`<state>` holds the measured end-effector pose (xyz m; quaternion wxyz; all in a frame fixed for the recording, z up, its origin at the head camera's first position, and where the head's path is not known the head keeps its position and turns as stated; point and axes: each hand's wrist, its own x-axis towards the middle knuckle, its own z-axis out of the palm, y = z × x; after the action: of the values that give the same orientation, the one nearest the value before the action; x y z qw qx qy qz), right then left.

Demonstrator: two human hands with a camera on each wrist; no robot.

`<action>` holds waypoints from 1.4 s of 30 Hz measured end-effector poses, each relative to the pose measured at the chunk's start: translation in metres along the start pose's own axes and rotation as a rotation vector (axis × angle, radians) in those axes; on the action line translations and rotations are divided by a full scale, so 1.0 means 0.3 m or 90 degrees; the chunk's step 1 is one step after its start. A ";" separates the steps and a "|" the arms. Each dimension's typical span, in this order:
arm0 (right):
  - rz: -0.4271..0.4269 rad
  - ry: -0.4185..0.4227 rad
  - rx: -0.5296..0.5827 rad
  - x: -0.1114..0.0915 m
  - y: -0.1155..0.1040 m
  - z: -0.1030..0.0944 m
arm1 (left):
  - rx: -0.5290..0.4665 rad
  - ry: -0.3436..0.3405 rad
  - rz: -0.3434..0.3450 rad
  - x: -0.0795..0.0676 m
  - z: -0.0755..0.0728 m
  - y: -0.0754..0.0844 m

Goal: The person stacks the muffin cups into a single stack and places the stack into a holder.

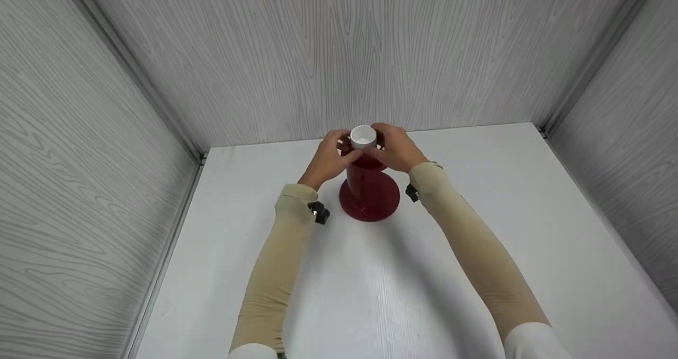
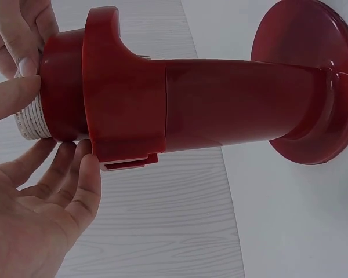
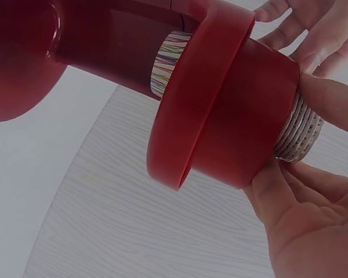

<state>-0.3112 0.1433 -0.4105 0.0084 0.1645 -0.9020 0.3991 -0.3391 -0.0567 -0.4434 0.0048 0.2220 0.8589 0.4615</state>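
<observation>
A red stand with a round base (image 1: 384, 197) and an upright column (image 2: 220, 101) stands on the white table. Its top ring (image 3: 182, 124) surrounds a smooth red sleeve (image 2: 64, 87). From the sleeve's upper end sticks a stack of white paper cups (image 1: 363, 137), their rims layered closely. Below the ring, a cup with coloured stripes (image 3: 169, 62) shows. My left hand (image 1: 329, 160) holds the sleeve's upper end, thumb at the cup rims and fingers along the far side. My right hand (image 1: 400, 148) grips it from the opposite side, thumb likewise at the rims.
The white table (image 1: 349, 295) reaches a grey wood-grain panel (image 1: 339, 57) just behind the stand. Similar panels rise at the left and right. Small black cameras (image 1: 319, 212) sit on both sleeved wrists.
</observation>
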 end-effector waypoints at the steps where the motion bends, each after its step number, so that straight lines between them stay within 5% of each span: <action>1: -0.003 0.001 0.001 0.000 -0.001 0.000 | -0.001 0.000 0.002 0.001 0.000 0.000; 25: -0.023 0.028 0.032 0.002 0.026 0.010 | -0.009 0.001 0.005 -0.002 0.000 -0.010; 42: 0.049 0.047 0.026 -0.024 0.065 -0.022 | -0.028 0.016 -0.005 -0.028 -0.016 -0.028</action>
<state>-0.3110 0.1625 -0.4209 0.0227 0.1151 -0.8984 0.4233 -0.3356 -0.0679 -0.4489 0.0006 0.2129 0.8492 0.4832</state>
